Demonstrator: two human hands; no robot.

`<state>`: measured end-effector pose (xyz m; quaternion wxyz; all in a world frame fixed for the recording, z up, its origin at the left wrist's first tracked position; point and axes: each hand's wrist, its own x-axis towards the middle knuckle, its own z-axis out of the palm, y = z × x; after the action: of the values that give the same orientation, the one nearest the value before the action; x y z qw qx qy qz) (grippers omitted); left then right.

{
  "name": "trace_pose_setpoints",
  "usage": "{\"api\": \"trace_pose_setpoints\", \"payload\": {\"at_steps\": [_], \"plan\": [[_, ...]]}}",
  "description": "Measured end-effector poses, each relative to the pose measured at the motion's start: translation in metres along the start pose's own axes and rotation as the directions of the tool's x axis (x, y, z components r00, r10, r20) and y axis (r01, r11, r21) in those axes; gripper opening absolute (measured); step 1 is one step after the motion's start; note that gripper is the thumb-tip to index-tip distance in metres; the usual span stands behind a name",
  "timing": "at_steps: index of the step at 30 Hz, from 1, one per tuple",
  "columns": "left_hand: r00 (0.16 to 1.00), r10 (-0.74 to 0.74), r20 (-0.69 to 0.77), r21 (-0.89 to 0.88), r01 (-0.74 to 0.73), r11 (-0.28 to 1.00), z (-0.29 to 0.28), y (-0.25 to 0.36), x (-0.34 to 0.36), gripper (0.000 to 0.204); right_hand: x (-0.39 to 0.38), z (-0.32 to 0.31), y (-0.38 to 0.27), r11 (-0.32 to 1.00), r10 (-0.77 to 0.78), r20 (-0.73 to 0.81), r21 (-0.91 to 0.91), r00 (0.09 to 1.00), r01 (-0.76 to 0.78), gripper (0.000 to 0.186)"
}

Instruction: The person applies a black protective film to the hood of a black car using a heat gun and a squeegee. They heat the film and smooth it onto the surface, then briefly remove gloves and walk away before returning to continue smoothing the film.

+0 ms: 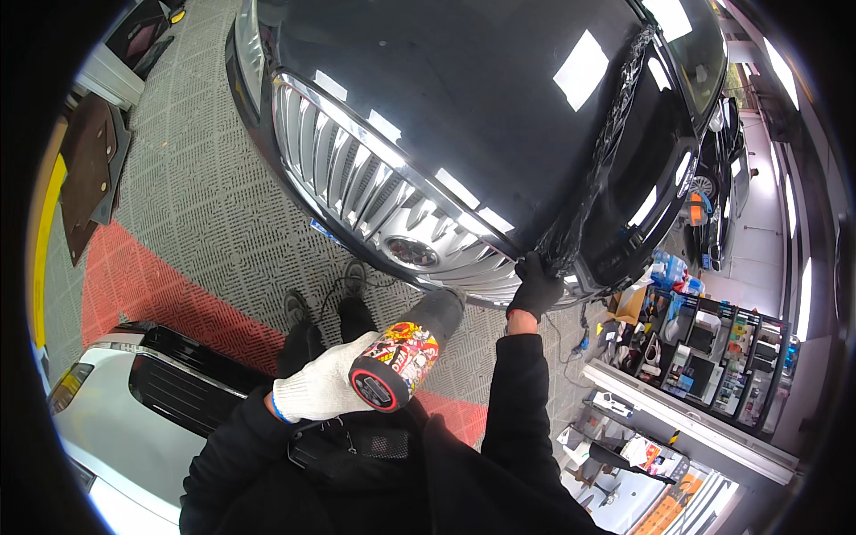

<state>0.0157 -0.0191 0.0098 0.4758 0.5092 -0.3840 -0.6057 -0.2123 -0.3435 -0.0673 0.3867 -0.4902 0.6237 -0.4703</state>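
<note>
My left hand [312,383], in a white knit glove, holds a sticker-covered heat gun [401,357], its dark nozzle toward the lower front of a black car [464,98]. My right hand [538,290], in a black glove, grips the lower end of loose, crinkled dark film [615,125] at the hood's front edge, just right of the chrome grille [357,169]. The film runs up along the hood's right side toward the windscreen. My right fingertips are partly hidden in the film's folds.
A white vehicle [143,446] is at lower left, dark panels [94,169] at far left. Right are a crowded tool cart [704,357], supplies [669,276] and another dark car [722,196]. A cable [566,348] lies on the grated floor [187,160] near my feet [325,294].
</note>
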Motion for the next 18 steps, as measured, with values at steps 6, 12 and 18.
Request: {"api": "trace_pose_setpoints", "payload": {"at_steps": [6, 12, 18], "plan": [[1.0, 0.018, 0.026, 0.003, -0.018, 1.0, 0.002, 0.002, 0.002, 0.074, 0.012, -0.017, 0.001, 0.986, -0.061, 0.193, -0.14, 0.979, 0.089, 0.017], [1.0, 0.014, 0.025, -0.009, -0.014, 1.0, 0.005, 0.002, 0.0, 0.078, 0.012, -0.018, -0.012, 0.991, -0.074, 0.25, -0.09, 0.965, 0.1, 0.018], [1.0, 0.001, 0.025, -0.046, 0.0, 0.999, 0.01, 0.002, 0.002, 0.08, 0.015, -0.02, -0.014, 1.0, -0.009, 0.315, -0.007, 0.949, 0.012, 0.02]]}}
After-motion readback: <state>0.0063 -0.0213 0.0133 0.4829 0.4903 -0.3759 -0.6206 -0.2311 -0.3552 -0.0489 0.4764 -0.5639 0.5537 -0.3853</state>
